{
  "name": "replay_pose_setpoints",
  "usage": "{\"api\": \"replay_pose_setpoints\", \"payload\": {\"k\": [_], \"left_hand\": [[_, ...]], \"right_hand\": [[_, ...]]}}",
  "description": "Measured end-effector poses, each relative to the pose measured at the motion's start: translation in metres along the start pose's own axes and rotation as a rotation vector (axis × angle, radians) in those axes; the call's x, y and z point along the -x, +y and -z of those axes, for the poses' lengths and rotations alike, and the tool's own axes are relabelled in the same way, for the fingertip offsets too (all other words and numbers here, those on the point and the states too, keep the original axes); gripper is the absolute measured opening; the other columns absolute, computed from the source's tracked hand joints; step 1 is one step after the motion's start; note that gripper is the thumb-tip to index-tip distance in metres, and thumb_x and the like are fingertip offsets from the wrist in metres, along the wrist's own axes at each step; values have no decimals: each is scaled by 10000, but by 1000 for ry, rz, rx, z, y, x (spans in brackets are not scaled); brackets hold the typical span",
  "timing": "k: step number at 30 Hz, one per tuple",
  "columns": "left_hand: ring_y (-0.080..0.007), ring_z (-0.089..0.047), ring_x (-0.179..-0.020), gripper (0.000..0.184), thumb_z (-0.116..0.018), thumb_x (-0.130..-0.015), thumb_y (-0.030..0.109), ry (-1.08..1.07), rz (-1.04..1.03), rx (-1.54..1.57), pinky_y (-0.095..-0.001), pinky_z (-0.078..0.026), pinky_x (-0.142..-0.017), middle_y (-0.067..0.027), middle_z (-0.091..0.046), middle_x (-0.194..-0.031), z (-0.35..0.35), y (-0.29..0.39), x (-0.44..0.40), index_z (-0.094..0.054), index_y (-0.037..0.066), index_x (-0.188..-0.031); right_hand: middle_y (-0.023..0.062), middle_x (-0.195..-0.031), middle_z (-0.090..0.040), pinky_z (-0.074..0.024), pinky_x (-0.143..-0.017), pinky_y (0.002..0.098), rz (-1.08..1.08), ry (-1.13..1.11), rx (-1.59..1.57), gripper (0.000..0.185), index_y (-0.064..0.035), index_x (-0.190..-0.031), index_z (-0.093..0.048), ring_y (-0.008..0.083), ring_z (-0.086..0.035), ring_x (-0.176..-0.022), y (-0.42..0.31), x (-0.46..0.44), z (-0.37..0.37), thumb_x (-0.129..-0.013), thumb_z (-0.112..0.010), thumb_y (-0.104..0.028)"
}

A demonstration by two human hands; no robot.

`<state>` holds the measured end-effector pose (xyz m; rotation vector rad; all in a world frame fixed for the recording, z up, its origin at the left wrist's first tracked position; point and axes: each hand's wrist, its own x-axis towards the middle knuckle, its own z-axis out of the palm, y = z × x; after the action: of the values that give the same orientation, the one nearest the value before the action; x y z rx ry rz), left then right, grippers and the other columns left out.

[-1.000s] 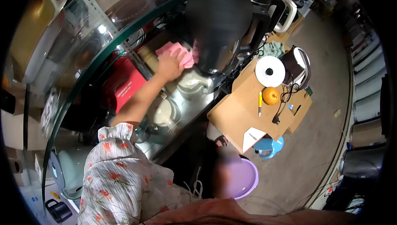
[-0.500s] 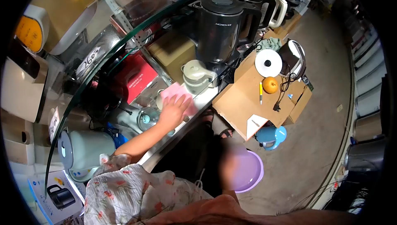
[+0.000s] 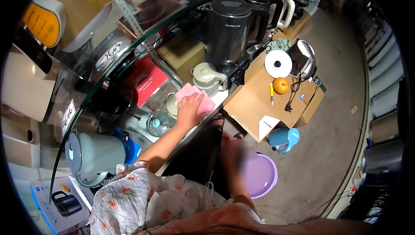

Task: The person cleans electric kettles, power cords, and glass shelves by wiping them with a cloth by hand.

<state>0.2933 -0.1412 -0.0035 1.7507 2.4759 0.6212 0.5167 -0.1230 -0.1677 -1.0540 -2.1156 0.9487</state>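
My left hand (image 3: 189, 113) rests on a folded pink cloth (image 3: 205, 101), fingers bent over it, at the edge of the white shelf. Just beyond the cloth stands a small cream pot (image 3: 206, 75) with a lid and handle. A glass jar (image 3: 158, 123) sits nearer to me, beside my left wrist, and a pale rounded vessel (image 3: 172, 104) is partly hidden by the cloth. My right hand (image 3: 231, 153) hangs low in front of my dark trousers, left of a purple basin (image 3: 264, 175) on the floor; its fingers are too smeared to make out.
A big black kettle (image 3: 228, 32) stands at the back of the shelf, under a curved glass shelf edge (image 3: 173, 17). A grey-green kettle (image 3: 97, 152) is at the left. On the floor, a cardboard box (image 3: 255, 101) bears an orange fruit (image 3: 281, 85) and yellow pen (image 3: 271, 94); a blue kettle (image 3: 283, 139) stands near.
My left hand and the pink cloth have shifted slightly right and up along the shelf edge. My right hand has moved up and left, away from the basin.
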Motion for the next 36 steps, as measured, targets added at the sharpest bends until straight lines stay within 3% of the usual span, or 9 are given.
{"api": "replay_pose_setpoints", "payload": {"k": [4,7,10,14,18,19,26,30,36], "left_hand": [[-353,-429,-1160,751,-774,-649,323,115,131,178,-416,-349,-988,-161,-461,-1283,13,-27,22,-476,74,-1292],[-359,-463,-1126,712,-753,-665,384,276,286,154,-381,-395,-942,-180,-507,-1222,13,-52,16,-516,13,-1225],[-331,-530,-1018,541,-724,-704,355,23,395,175,-384,-426,-903,-158,-579,-1099,23,-66,13,-601,29,-1118],[-283,-566,-874,148,-678,-763,198,89,374,486,-366,-452,-770,-132,-604,-927,44,-56,11,-623,61,-778],[-322,-573,-725,92,-605,-821,110,176,-79,536,-382,-454,-672,-146,-591,-843,23,-59,21,-535,55,-840],[-326,-572,-681,111,-576,-847,107,-6,128,590,-386,-454,-660,-152,-580,-810,28,-52,25,-495,44,-889],[-191,-563,-675,135,-554,-875,117,230,67,808,-315,-457,-650,-99,-562,-753,47,1,34,-498,9,-933],[-85,-529,-660,109,-554,-855,21,89,56,1130,-235,-441,-603,-29,-555,-768,46,41,39,-526,17,-960],[-100,-486,-632,90,-531,-856,-49,694,56,1267,-214,-410,-568,-46,-494,-770,67,42,69,-513,15,-917]], "right_hand": [[75,-986,-596,-444,-572,212,-65,197,-820,439,-42,-1254,-453,92,-565,-705,-93,-69,-27,-855,-626,-97],[64,-950,-597,-451,-574,215,-385,217,-792,443,-6,-1229,-464,89,-571,-720,-124,-111,-37,-837,-652,-95],[88,-984,-583,-453,-574,214,-371,-186,-910,395,31,-1170,-502,84,-574,-802,-117,-118,-27,-830,-662,-91],[5,-865,-579,-427,-607,213,116,177,-130,212,-22,-1002,-603,67,-509,-711,-117,-104,0,-800,-662,-50],[131,-875,-607,-460,-729,343,-110,91,-433,130,-27,-881,-609,274,-583,-835,-143,-100,28,-753,-623,-40],[135,-912,-606,-456,-745,362,-61,86,-410,116,-28,-892,-597,295,-575,-861,-147,-100,32,-780,-593,-56],[116,-1002,-560,-442,-691,310,40,372,-31,71,-24,-907,-543,210,-539,-790,-151,-101,69,-851,-541,-67],[74,-1022,-560,-485,-768,332,-786,435,-1291,82,-79,-975,-529,205,-572,-888,-116,-87,23,-894,-520,-86],[108,-1207,-551,-403,-996,391,-476,187,-1804,315,-64,-1215,-487,241,-521,-1121,-112,-77,47,-943,-422,-208]]}}
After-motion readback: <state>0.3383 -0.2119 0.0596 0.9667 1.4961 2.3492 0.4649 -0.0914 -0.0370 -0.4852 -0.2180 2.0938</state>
